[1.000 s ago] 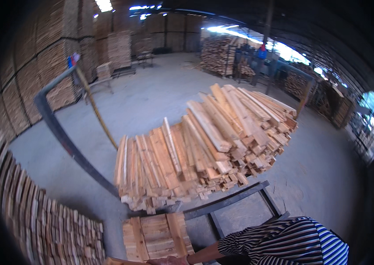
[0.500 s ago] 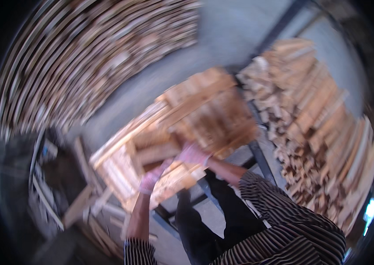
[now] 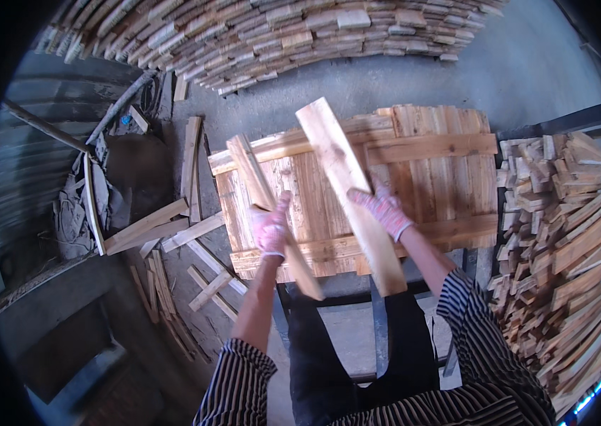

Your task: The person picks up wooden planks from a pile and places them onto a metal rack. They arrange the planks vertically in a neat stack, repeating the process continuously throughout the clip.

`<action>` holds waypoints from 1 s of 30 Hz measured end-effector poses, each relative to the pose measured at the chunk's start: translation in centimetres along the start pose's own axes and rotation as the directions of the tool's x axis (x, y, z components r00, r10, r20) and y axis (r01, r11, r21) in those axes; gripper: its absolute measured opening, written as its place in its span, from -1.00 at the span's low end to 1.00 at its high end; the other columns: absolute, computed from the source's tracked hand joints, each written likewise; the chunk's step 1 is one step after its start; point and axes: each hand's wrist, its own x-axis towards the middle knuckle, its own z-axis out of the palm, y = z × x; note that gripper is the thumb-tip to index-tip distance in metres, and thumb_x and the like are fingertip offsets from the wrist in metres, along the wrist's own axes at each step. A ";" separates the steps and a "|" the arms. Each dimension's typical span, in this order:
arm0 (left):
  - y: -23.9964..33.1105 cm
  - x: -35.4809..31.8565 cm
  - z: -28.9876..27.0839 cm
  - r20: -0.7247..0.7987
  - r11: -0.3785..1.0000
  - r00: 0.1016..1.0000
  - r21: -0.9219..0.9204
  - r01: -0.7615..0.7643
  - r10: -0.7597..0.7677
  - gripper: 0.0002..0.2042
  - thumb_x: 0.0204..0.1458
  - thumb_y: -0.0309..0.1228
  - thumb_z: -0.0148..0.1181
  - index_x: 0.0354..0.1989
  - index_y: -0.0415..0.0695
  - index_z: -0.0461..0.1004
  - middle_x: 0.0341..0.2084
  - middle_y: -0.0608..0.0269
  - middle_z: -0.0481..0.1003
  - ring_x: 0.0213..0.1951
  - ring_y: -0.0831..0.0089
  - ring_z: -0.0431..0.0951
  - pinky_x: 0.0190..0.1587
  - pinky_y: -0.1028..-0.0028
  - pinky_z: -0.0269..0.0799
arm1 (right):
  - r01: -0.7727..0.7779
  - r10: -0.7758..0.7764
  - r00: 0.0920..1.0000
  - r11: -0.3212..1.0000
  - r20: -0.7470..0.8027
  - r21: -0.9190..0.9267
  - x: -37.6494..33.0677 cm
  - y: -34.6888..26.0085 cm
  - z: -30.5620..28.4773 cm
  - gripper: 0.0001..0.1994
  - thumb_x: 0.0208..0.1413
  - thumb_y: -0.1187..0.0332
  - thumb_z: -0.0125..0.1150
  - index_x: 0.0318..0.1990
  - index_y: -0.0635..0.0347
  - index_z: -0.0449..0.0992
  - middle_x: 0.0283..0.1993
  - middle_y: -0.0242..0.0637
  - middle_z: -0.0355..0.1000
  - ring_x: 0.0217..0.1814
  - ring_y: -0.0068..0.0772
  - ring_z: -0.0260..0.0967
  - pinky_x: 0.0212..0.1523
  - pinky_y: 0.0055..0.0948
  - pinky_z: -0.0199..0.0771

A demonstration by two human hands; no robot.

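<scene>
A grey concrete floor (image 3: 521, 78) spreads under everything. At the far side stands a wide stack (image 3: 300, 39) of boards, layer upon layer. To the right lies a large pile (image 3: 556, 263) of loose wood pieces, pointing in different directions. In the middle, before the person, is slatted panel work (image 3: 432, 181) with cross rails near its far and near edges; whether it is one panel or two side by side, I cannot tell. Below its near edge one sees a dark metal frame (image 3: 380, 330), and the person's legs in black trousers are there too. On the left, narrow scraps (image 3: 208, 273) of wood lie scattered and partly crossed.

Two boards are in the hands, over the panel work, both slanting with the lower ends toward the person. The wide board (image 3: 332, 145) is in the right hand (image 3: 382, 209), which grasps its right edge, thumb on the upper face. The narrow board (image 3: 249, 167) is in the left hand (image 3: 270, 227), closed around its middle. Both hands wear pinkish gloves. Whether the boards touch the slats, I cannot tell.
</scene>
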 end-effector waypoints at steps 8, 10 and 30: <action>-13.3 17.5 -5.3 -0.075 0.897 0.968 0.399 -0.190 0.238 0.05 -0.21 -0.21 0.55 0.43 -0.37 0.04 0.29 -0.26 0.31 0.30 -0.04 0.35 0.31 0.24 0.30 | -0.200 -0.214 0.912 0.513 -0.350 -0.835 5.4 7.0 7.2 0.04 0.04 -0.22 0.33 0.55 -0.02 -0.11 0.48 0.14 0.07 0.49 0.10 0.10 0.42 -0.04 0.18; -13.4 18.1 -4.2 -0.043 0.901 0.966 0.375 -0.220 0.254 0.05 -0.19 -0.21 0.54 0.44 -0.37 0.02 0.30 -0.27 0.29 0.31 -0.04 0.35 0.32 0.24 0.29 | -0.220 -0.306 0.892 0.350 -0.333 -0.911 4.6 7.7 7.6 0.05 0.05 -0.16 0.35 0.56 -0.07 -0.17 0.49 0.15 0.01 0.53 0.14 0.01 0.43 0.04 0.13; -17.2 24.9 -12.4 0.320 0.953 0.901 -0.175 -0.249 0.294 0.01 -0.02 -0.18 0.52 0.48 -0.33 -0.02 0.34 -0.23 0.26 0.31 0.13 0.35 0.31 0.31 0.33 | 0.338 -0.386 0.910 0.475 0.153 -0.812 6.0 9.7 30.3 0.02 0.17 -0.09 0.26 0.57 -0.09 -0.34 0.64 0.00 -0.38 0.67 0.04 -0.43 0.57 -0.10 -0.07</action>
